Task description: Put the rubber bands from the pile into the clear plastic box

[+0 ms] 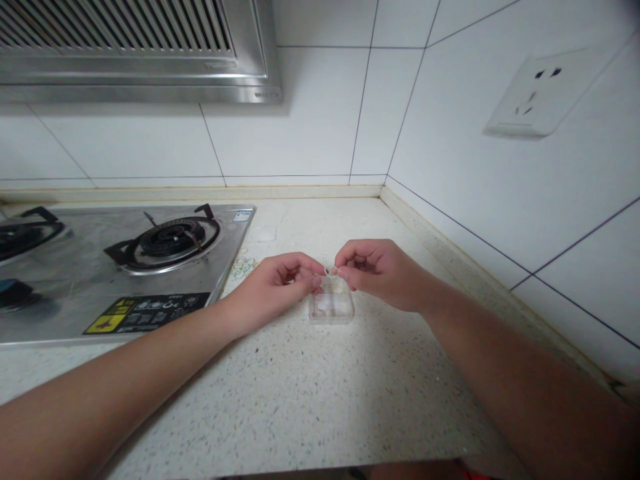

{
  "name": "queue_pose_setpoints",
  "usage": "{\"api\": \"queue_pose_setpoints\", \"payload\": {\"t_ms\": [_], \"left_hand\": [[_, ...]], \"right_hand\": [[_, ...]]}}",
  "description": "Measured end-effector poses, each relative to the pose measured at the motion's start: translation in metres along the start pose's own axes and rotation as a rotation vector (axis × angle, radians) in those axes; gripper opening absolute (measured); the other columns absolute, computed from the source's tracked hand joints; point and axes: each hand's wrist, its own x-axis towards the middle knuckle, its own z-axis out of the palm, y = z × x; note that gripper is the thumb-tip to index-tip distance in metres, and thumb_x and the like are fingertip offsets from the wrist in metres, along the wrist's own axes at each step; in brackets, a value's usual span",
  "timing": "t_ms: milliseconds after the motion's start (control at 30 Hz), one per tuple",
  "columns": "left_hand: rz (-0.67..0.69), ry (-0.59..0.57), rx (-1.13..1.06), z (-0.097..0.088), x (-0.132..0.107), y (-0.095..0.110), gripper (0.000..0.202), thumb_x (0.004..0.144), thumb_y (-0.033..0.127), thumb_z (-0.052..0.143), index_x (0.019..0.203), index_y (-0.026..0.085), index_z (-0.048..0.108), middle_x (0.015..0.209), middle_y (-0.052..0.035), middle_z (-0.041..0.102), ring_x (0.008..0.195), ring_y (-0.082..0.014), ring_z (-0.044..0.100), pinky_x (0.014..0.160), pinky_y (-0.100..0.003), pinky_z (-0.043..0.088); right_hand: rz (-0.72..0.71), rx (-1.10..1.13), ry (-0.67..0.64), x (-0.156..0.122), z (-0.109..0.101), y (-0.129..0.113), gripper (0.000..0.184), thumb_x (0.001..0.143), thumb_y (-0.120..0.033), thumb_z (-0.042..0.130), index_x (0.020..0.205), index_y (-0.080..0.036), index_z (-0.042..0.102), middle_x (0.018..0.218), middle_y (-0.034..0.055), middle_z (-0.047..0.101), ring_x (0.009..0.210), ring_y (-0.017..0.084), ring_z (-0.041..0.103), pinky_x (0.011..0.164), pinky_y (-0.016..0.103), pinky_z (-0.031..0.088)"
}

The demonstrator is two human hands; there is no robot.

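Note:
My left hand [280,280] and my right hand [373,270] meet above a small clear plastic box [331,307] on the speckled countertop [320,400]. Both hands are closed in a pinch on one tiny pale ring-shaped thing [331,270] held between their fingertips, just over the box. The box lies flat with something small and brownish inside. A little heap of thin coloured rubber bands [243,265] lies on the counter left of my left hand, beside the stove.
A steel gas stove [75,300] with two black burners fills the left side, under a range hood [135,53]. White tiled walls close the back and right, with a wall socket [543,93] on the right wall.

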Motion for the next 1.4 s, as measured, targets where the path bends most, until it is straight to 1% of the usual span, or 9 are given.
{"api": "queue_pose_setpoints", "payload": {"t_ms": [67, 200, 467, 633, 833, 1033, 1200, 1300, 1400], "left_hand": [[0.004, -0.004, 0.005, 0.0003, 0.0001, 0.0005, 0.019, 0.088, 0.029, 0.063, 0.098, 0.014, 0.066, 0.079, -0.0023, 0.066, 0.066, -0.0089, 0.054, 0.061, -0.022, 0.039], [0.021, -0.005, 0.053, 0.0006, 0.0002, 0.0013, 0.018, 0.088, 0.031, 0.063, 0.089, 0.014, 0.067, 0.079, -0.0031, 0.067, 0.069, -0.0107, 0.056, 0.064, -0.023, 0.040], [0.050, 0.004, 0.043, 0.0000, 0.0008, 0.0006, 0.018, 0.087, 0.031, 0.065, 0.084, 0.014, 0.067, 0.076, -0.0022, 0.066, 0.069, -0.0100, 0.055, 0.066, -0.023, 0.041], [0.037, 0.021, 0.021, 0.0012, 0.0000, 0.0031, 0.018, 0.088, 0.030, 0.064, 0.082, 0.014, 0.065, 0.074, -0.0009, 0.065, 0.063, -0.0080, 0.051, 0.062, -0.021, 0.039], [0.007, 0.036, 0.032, 0.0015, 0.0003, 0.0048, 0.020, 0.087, 0.033, 0.064, 0.083, 0.013, 0.064, 0.072, -0.0013, 0.064, 0.059, -0.0082, 0.049, 0.057, -0.022, 0.037], [0.010, -0.021, -0.042, 0.0003, -0.0004, 0.0026, 0.019, 0.089, 0.032, 0.063, 0.086, 0.014, 0.066, 0.073, -0.0005, 0.063, 0.058, -0.0062, 0.047, 0.058, -0.021, 0.036], [0.001, -0.076, -0.070, 0.0001, -0.0019, -0.0004, 0.018, 0.091, 0.032, 0.063, 0.087, 0.015, 0.067, 0.078, -0.0017, 0.064, 0.066, -0.0066, 0.051, 0.059, -0.019, 0.035], [-0.002, -0.079, -0.063, -0.0005, -0.0016, -0.0018, 0.020, 0.091, 0.033, 0.062, 0.085, 0.015, 0.066, 0.077, -0.0013, 0.064, 0.066, -0.0069, 0.051, 0.059, -0.019, 0.035], [0.003, -0.067, -0.034, -0.0008, -0.0011, -0.0010, 0.022, 0.092, 0.033, 0.061, 0.082, 0.014, 0.064, 0.073, -0.0002, 0.062, 0.060, -0.0061, 0.046, 0.056, -0.019, 0.034]], "right_hand": [[0.001, 0.000, -0.008, 0.0001, 0.0005, 0.0005, 0.020, 0.087, -0.034, 0.062, 0.085, -0.014, 0.062, 0.065, -0.0008, 0.053, 0.058, 0.009, 0.043, 0.050, 0.023, 0.032], [0.000, -0.009, -0.010, 0.0007, 0.0007, 0.0014, 0.020, 0.087, -0.034, 0.062, 0.085, -0.014, 0.062, 0.065, -0.0011, 0.053, 0.058, 0.009, 0.043, 0.050, 0.022, 0.032], [-0.005, -0.048, -0.035, 0.0000, 0.0034, 0.0010, 0.018, 0.088, -0.032, 0.061, 0.084, -0.014, 0.061, 0.064, -0.0020, 0.051, 0.057, 0.008, 0.042, 0.050, 0.022, 0.032], [-0.007, -0.058, -0.009, 0.0009, 0.0033, 0.0007, 0.017, 0.088, -0.032, 0.060, 0.087, -0.015, 0.061, 0.066, -0.0013, 0.053, 0.058, 0.009, 0.044, 0.051, 0.023, 0.033], [-0.008, -0.037, -0.007, 0.0007, 0.0015, -0.0006, 0.017, 0.089, -0.032, 0.058, 0.087, -0.015, 0.061, 0.067, -0.0009, 0.053, 0.061, 0.011, 0.047, 0.054, 0.024, 0.036], [-0.008, -0.072, -0.010, 0.0005, 0.0020, -0.0002, 0.017, 0.090, -0.031, 0.058, 0.086, -0.015, 0.061, 0.066, -0.0008, 0.054, 0.060, 0.010, 0.047, 0.053, 0.024, 0.035], [-0.024, -0.082, 0.000, 0.0004, 0.0027, -0.0027, 0.017, 0.089, -0.031, 0.059, 0.085, -0.015, 0.061, 0.066, -0.0008, 0.054, 0.059, 0.010, 0.046, 0.052, 0.023, 0.035], [-0.040, -0.079, 0.004, 0.0001, 0.0034, -0.0063, 0.014, 0.087, -0.028, 0.060, 0.087, -0.014, 0.061, 0.066, -0.0012, 0.054, 0.058, 0.009, 0.046, 0.051, 0.022, 0.035], [-0.061, -0.077, -0.005, -0.0006, 0.0040, -0.0086, 0.013, 0.086, -0.027, 0.061, 0.090, -0.014, 0.061, 0.066, -0.0014, 0.054, 0.058, 0.009, 0.047, 0.051, 0.022, 0.036]]}}
